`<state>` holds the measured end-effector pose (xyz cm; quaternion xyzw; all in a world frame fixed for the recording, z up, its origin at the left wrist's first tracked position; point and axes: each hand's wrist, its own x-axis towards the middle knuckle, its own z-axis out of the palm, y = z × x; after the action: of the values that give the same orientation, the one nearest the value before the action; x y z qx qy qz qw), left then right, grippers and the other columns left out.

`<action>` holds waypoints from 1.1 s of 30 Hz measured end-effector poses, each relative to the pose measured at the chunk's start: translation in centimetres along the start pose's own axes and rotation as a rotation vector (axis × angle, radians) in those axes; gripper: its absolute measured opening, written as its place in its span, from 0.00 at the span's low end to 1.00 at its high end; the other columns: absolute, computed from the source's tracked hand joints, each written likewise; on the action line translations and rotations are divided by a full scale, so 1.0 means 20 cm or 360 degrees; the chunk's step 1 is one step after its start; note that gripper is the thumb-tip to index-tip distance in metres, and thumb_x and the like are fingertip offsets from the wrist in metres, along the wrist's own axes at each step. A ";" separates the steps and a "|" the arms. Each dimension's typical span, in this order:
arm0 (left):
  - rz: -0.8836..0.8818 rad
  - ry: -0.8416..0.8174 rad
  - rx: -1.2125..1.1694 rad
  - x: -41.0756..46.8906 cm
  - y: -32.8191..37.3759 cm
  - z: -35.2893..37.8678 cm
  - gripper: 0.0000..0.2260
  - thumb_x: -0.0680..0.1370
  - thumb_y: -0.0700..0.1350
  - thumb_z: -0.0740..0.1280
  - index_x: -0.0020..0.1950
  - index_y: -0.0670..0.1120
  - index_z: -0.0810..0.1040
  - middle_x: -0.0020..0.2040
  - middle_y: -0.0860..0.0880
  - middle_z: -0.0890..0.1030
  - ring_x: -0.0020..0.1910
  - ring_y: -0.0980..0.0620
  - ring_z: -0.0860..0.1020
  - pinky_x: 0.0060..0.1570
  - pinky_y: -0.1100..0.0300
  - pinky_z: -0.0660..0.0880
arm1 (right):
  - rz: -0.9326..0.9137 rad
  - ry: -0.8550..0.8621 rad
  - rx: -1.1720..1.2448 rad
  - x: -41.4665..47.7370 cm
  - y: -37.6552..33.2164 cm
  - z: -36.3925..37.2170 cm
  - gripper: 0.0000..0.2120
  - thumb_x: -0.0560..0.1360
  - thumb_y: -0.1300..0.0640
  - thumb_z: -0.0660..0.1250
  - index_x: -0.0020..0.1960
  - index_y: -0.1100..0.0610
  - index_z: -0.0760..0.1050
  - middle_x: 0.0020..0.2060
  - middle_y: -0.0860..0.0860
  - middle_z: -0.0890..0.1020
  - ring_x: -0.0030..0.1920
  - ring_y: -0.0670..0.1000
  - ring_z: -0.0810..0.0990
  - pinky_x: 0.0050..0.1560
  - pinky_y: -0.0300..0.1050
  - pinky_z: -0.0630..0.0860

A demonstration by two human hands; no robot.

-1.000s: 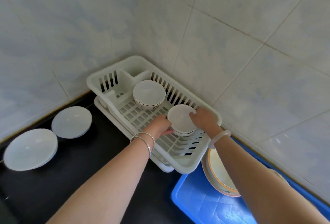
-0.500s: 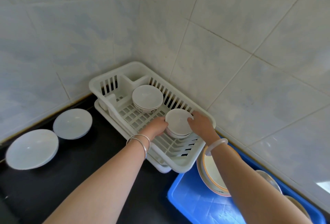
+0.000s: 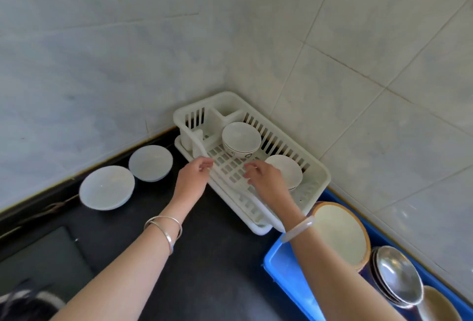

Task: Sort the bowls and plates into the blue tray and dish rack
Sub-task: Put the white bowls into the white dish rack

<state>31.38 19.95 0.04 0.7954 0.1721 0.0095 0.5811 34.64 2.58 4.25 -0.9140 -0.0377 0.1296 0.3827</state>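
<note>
Bowls sit in the white plastic dish rack (image 3: 323, 179) already: a white ceramic bowl with a dark line pattern round its side (image 3: 240, 138) lies upside down toward the far end, and a plain white ceramic bowl (image 3: 288, 168) lies upside down nearer the right rim, the two just apart. My hands are apart and hold nothing, fingers loosely curled. My left hand (image 3: 194, 177) hovers at the rack's near left rim, and my right hand (image 3: 263, 179) hangs over the slotted floor just in front of the plain bowl; I cannot tell whether it touches it. Between my hands the rack's slotted floor lies bare. The rack is tucked into the corner of the pale tiled walls (image 3: 128, 64), so its back and right rims stand close to tile. The bright blue plastic tray (image 3: 284, 269) lies just beside its near right end, holding a cream round plate with an orange-brown edge (image 3: 337, 233) tilted up on its rim and a stack of shiny metal bowls (image 3: 396, 277) behind it. On the black worktop (image 3: 217, 256) to the left, two pale round plates (image 3: 151, 163) (image 3: 107, 187) lie side by side along the wall, with bare dark surface between them and the rack.
</note>
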 end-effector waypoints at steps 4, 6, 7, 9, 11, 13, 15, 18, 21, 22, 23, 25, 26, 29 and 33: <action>-0.0071 0.0458 0.0230 -0.14 -0.23 -0.27 0.14 0.79 0.37 0.59 0.63 0.45 0.75 0.62 0.47 0.78 0.62 0.49 0.75 0.59 0.60 0.69 | -0.0086 -0.0188 0.0008 0.00 -0.16 0.29 0.12 0.79 0.51 0.55 0.56 0.51 0.75 0.41 0.44 0.81 0.43 0.48 0.81 0.48 0.46 0.77; -0.0113 0.0606 0.0344 -0.18 -0.34 -0.38 0.15 0.79 0.38 0.59 0.65 0.44 0.73 0.63 0.44 0.77 0.63 0.45 0.74 0.62 0.54 0.70 | -0.0018 -0.0311 0.0071 0.03 -0.21 0.45 0.11 0.79 0.51 0.56 0.54 0.50 0.75 0.42 0.46 0.82 0.44 0.51 0.82 0.47 0.48 0.78; -0.0145 0.0666 0.0383 -0.20 -0.39 -0.42 0.15 0.79 0.38 0.60 0.66 0.44 0.72 0.64 0.43 0.75 0.63 0.44 0.74 0.63 0.51 0.69 | 0.0018 -0.0362 0.0091 0.04 -0.23 0.52 0.10 0.79 0.51 0.56 0.53 0.50 0.75 0.42 0.47 0.81 0.44 0.52 0.82 0.47 0.49 0.79; -0.0218 0.0770 0.0436 -0.21 -0.47 -0.51 0.17 0.78 0.38 0.61 0.67 0.44 0.71 0.67 0.43 0.72 0.64 0.42 0.72 0.64 0.48 0.68 | 0.0057 -0.0421 0.0065 0.08 -0.25 0.65 0.09 0.79 0.52 0.56 0.51 0.52 0.74 0.41 0.48 0.81 0.43 0.52 0.81 0.48 0.51 0.79; -0.0250 0.0857 0.0503 -0.21 -0.55 -0.57 0.19 0.77 0.37 0.63 0.68 0.44 0.70 0.69 0.42 0.69 0.67 0.41 0.69 0.65 0.47 0.67 | 0.0087 -0.0434 0.0033 0.12 -0.27 0.76 0.12 0.79 0.52 0.56 0.56 0.55 0.74 0.44 0.51 0.81 0.43 0.51 0.80 0.50 0.51 0.79; -0.0316 0.0907 0.0507 -0.21 -0.62 -0.62 0.22 0.76 0.36 0.64 0.70 0.44 0.67 0.72 0.41 0.64 0.70 0.40 0.66 0.68 0.45 0.66 | 0.0129 -0.0426 0.0006 0.17 -0.28 0.85 0.15 0.79 0.52 0.58 0.62 0.56 0.72 0.49 0.54 0.81 0.47 0.53 0.81 0.53 0.53 0.80; -0.0391 0.0910 0.0427 -0.19 -0.66 -0.65 0.26 0.76 0.35 0.64 0.73 0.46 0.62 0.74 0.41 0.60 0.70 0.40 0.66 0.67 0.45 0.67 | 0.0173 -0.0433 -0.0016 0.22 -0.29 0.91 0.20 0.79 0.50 0.59 0.67 0.56 0.68 0.53 0.57 0.81 0.51 0.56 0.81 0.55 0.54 0.79; -0.0396 0.0909 0.0180 -0.16 -0.72 -0.68 0.30 0.75 0.35 0.64 0.75 0.46 0.58 0.72 0.41 0.65 0.68 0.40 0.68 0.67 0.45 0.67 | 0.0227 -0.0462 -0.0024 0.28 -0.30 0.99 0.21 0.78 0.48 0.60 0.67 0.57 0.68 0.54 0.58 0.81 0.50 0.57 0.82 0.54 0.54 0.79; -0.0614 0.0918 -0.0191 -0.15 -0.74 -0.70 0.31 0.76 0.37 0.63 0.77 0.48 0.54 0.72 0.43 0.68 0.67 0.41 0.70 0.68 0.46 0.66 | 0.0334 -0.0470 0.0107 0.30 -0.31 1.05 0.18 0.77 0.49 0.61 0.63 0.57 0.69 0.45 0.55 0.81 0.37 0.51 0.81 0.34 0.43 0.77; -0.0647 0.0912 -0.0289 -0.14 -0.75 -0.70 0.30 0.76 0.37 0.63 0.76 0.48 0.56 0.71 0.43 0.69 0.68 0.42 0.70 0.69 0.47 0.65 | 0.0389 -0.0475 0.0170 0.31 -0.32 1.06 0.18 0.77 0.50 0.61 0.63 0.57 0.68 0.43 0.54 0.81 0.35 0.49 0.79 0.31 0.40 0.74; -0.0649 0.0908 -0.0360 -0.14 -0.76 -0.70 0.29 0.76 0.37 0.62 0.75 0.48 0.59 0.71 0.44 0.70 0.69 0.43 0.69 0.69 0.46 0.66 | 0.0448 -0.0489 0.0244 0.32 -0.32 1.07 0.17 0.77 0.50 0.60 0.63 0.57 0.67 0.41 0.53 0.80 0.34 0.49 0.79 0.30 0.39 0.73; -0.0634 0.0913 -0.0445 -0.13 -0.77 -0.70 0.27 0.76 0.36 0.62 0.74 0.49 0.61 0.70 0.45 0.71 0.68 0.43 0.69 0.67 0.44 0.68 | 0.0560 -0.0522 0.0416 0.33 -0.33 1.09 0.16 0.78 0.52 0.59 0.64 0.56 0.65 0.40 0.51 0.81 0.35 0.49 0.80 0.33 0.41 0.75; -0.0636 0.0921 -0.0483 -0.13 -0.77 -0.70 0.27 0.76 0.36 0.62 0.74 0.50 0.62 0.69 0.45 0.71 0.69 0.43 0.69 0.67 0.44 0.68 | 0.0601 -0.0521 0.0500 0.34 -0.34 1.10 0.16 0.78 0.54 0.58 0.64 0.56 0.64 0.41 0.52 0.81 0.37 0.50 0.80 0.35 0.42 0.76; -0.0627 0.0916 -0.0620 -0.12 -0.78 -0.70 0.26 0.77 0.35 0.61 0.74 0.50 0.62 0.70 0.45 0.71 0.69 0.44 0.68 0.68 0.44 0.67 | 0.0661 -0.0430 0.0648 0.35 -0.33 1.10 0.14 0.78 0.59 0.57 0.63 0.60 0.65 0.38 0.56 0.81 0.38 0.52 0.81 0.39 0.43 0.78; -0.0612 0.0888 -0.0705 -0.12 -0.80 -0.71 0.26 0.77 0.35 0.60 0.74 0.50 0.63 0.69 0.44 0.71 0.68 0.44 0.68 0.67 0.43 0.69 | 0.0619 -0.0325 0.0594 0.35 -0.31 1.06 0.10 0.77 0.60 0.57 0.57 0.59 0.68 0.36 0.57 0.82 0.35 0.51 0.81 0.38 0.42 0.80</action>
<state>21.95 36.61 -9.67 0.5711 0.4625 0.1529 0.6607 35.93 22.86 -7.08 -0.7999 0.1244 0.2966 0.5066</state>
